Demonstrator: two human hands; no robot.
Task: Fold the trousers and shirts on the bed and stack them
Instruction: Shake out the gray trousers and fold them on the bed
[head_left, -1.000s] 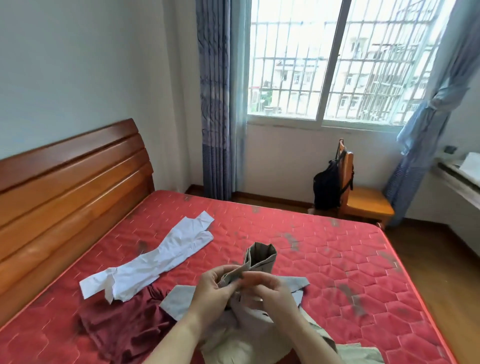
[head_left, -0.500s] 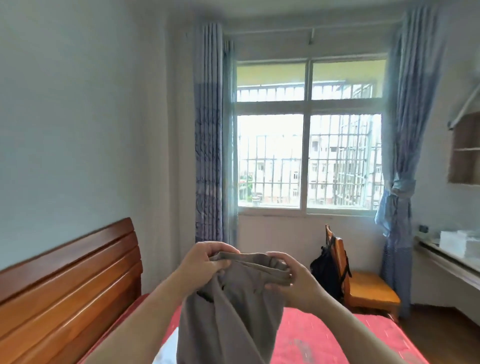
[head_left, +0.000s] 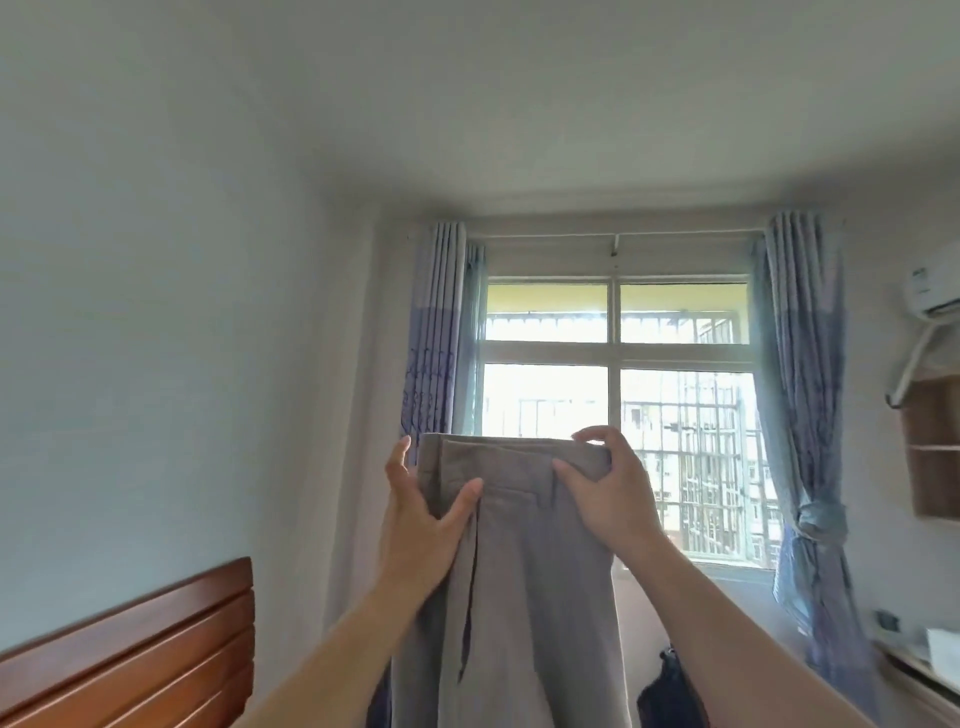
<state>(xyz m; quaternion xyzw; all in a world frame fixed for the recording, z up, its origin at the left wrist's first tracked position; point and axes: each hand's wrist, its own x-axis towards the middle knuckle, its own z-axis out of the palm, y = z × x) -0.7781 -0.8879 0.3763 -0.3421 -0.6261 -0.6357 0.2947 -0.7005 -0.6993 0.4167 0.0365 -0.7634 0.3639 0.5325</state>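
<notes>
Beige-grey trousers (head_left: 530, 582) hang down in front of me, held up high by the waistband. My left hand (head_left: 421, 525) pinches the waistband's left end between thumb and fingers. My right hand (head_left: 608, 493) grips the right end, fingers curled over the top edge. The trouser legs drop out of the frame at the bottom. The bed's mattress and the other clothes are out of view.
The wooden headboard (head_left: 130, 649) is at the lower left. A barred window (head_left: 618, 415) with blue curtains (head_left: 802, 426) lies straight ahead. A dark backpack (head_left: 670, 691) sits low behind the trousers. A wall shelf (head_left: 932, 447) and an air conditioner (head_left: 932, 288) are on the right.
Both hands have lifted the trousers from the bed up to head height and spread the waistband apart. My view has tilted upward, so the bed has dropped out of sight.
</notes>
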